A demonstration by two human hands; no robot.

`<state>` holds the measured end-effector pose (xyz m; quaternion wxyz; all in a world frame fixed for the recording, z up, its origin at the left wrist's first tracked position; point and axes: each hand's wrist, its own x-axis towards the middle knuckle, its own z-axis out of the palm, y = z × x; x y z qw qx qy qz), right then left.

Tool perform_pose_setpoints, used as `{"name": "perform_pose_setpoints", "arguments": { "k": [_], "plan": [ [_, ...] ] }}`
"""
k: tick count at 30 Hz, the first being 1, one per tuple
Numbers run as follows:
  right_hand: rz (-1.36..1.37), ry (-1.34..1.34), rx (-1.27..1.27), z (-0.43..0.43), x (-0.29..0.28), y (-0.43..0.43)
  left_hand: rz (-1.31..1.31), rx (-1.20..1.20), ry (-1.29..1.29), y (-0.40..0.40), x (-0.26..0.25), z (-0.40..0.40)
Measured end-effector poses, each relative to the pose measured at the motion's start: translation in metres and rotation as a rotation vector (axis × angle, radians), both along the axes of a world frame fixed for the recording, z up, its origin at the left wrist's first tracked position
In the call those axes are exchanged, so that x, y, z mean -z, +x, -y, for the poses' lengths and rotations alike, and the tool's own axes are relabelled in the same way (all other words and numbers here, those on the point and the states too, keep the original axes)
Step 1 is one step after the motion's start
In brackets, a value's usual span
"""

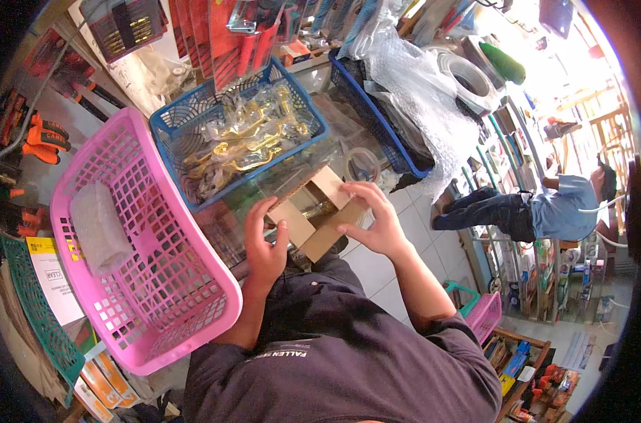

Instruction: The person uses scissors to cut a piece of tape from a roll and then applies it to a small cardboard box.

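Observation:
A small cardboard box [328, 235] is between my hands, its flaps spread and its mouth facing up. My left hand [265, 246] grips the box at the left, fingers along the back corner and thumb near the left flap. On the other side, my right hand [376, 219] pinches the right and front flaps. Down in the box a gold-coloured item [315, 209] in clear plastic shows partly; the rest of it is hidden. Just beyond, a blue plastic basket [257, 172] contains several gold-coloured metal fittings [251, 140] in clear bags.
At my left stands a pink plastic basket [236, 312] with a bubble-wrapped bundle [101, 227] inside. Bubble wrap [421, 84] drapes over a second blue basket [389, 137] at the back. A roll of tape [361, 164] lies on the glass counter. A person [558, 206] stands by shelves at right.

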<state>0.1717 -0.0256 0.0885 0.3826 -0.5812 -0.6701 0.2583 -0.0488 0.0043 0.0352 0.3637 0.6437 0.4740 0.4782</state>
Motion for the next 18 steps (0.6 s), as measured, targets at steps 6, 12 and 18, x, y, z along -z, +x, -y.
{"name": "perform_pose_setpoints", "arguments": {
  "k": [6, 12, 18],
  "plan": [
    [-0.053, 0.079, 0.262, -0.009, 0.023, -0.022, -0.101, 0.051, 0.109, -0.003, -0.007, -0.001],
    [-0.078, 0.025, 0.395, -0.02, 0.039, -0.035, -0.097, 0.097, 0.109, -0.006, -0.004, 0.0],
    [-0.082, 0.074, 0.378, -0.022, 0.043, -0.036, -0.224, 0.132, 0.137, -0.006, -0.011, 0.007]
  ]
}}
